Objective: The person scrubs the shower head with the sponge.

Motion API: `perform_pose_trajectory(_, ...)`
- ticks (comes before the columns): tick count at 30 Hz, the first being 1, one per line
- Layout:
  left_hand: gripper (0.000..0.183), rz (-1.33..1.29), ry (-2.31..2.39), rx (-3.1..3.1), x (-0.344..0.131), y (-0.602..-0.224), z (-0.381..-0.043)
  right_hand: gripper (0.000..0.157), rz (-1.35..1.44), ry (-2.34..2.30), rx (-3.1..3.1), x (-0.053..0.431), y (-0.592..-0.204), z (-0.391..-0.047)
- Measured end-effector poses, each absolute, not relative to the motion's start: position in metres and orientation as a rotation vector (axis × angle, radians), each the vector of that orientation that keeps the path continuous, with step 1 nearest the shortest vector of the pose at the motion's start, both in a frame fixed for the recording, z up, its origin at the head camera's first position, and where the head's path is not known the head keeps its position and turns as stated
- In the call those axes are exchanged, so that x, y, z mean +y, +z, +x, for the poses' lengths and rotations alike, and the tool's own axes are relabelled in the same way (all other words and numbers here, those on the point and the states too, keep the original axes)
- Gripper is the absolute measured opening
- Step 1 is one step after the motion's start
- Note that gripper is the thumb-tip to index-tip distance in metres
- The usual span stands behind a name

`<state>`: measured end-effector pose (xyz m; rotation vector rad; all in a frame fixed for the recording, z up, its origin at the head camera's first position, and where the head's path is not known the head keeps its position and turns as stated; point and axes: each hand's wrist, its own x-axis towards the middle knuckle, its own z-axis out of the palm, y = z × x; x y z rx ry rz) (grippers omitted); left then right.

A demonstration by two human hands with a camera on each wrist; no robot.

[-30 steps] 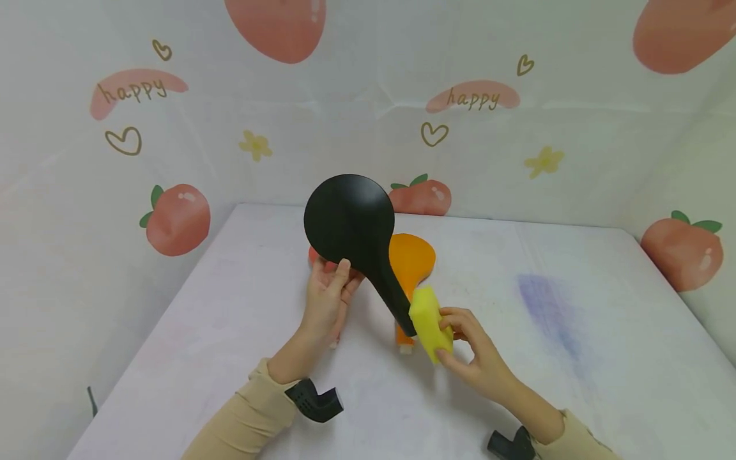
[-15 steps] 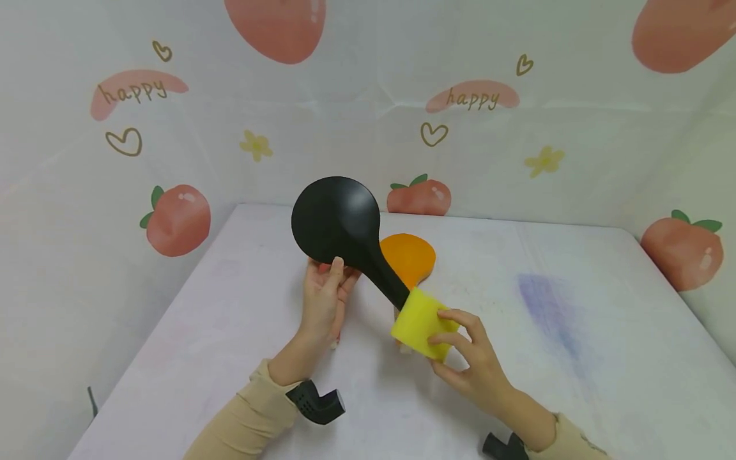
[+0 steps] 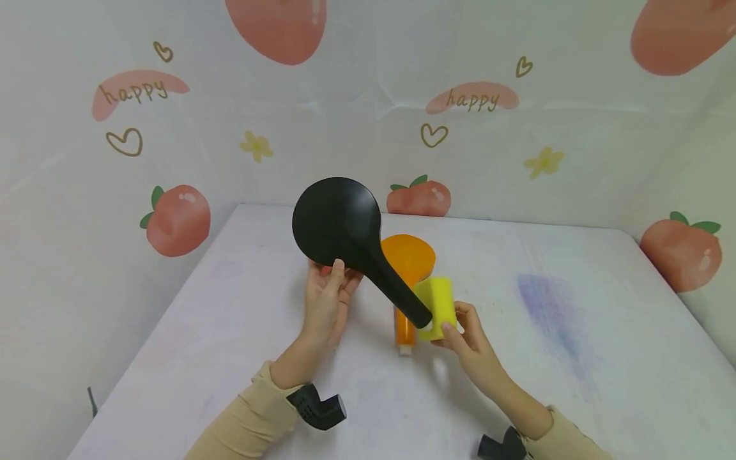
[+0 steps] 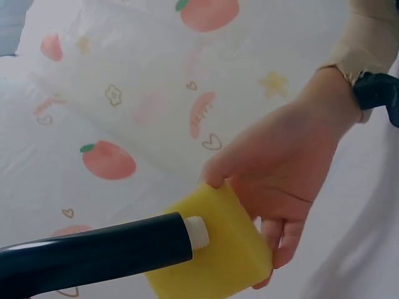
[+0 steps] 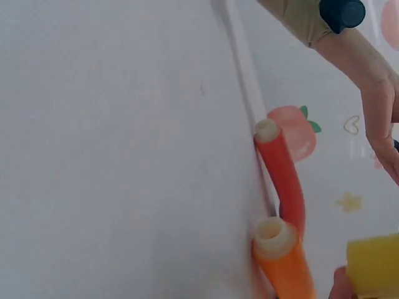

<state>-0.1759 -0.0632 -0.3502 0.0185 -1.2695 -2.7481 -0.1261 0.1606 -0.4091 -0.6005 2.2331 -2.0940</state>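
A black handheld shower head [image 3: 338,220] is held up above the table, its back toward the head camera and its handle slanting down to the right. My left hand [image 3: 324,300] grips the lower edge of its round head, thumb in front. A yellow sponge [image 3: 439,306] is pinched in my right hand [image 3: 474,348], behind the handle's end. The left wrist view shows the white threaded tip [image 4: 197,232] of the handle against the sponge; whether they touch, I cannot tell. An orange shower head [image 3: 409,255] lies behind the black one.
A red shower head [image 5: 282,171] lies left of the orange one, largely hidden by my left hand in the head view. The white table [image 3: 546,409] has a blue-purple smudge right of my right hand. A printed fabric backdrop [image 3: 345,115] surrounds the table.
My right hand has turned and shifted the sponge from in front of the handle to behind its end, baring the tip. The black shower head has moved slightly left.
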Motion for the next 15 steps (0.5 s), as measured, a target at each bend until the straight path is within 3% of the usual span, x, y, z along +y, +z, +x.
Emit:
perform_pose_trajectory(7, 0.021, -0.005, -2.763, -1.256, -0.0637, -0.3487, -0.1753, 0.020, -0.503, -2.083, 1.710, 0.1634, -0.4057, -0.1292)
perform_pose_trajectory(15, 0.021, -0.049, -2.710, -1.272, -0.0652, -0.3485, -0.1759, 0.016, -0.371, -2.087, 1.595, 0.1630, -0.4023, -0.1273)
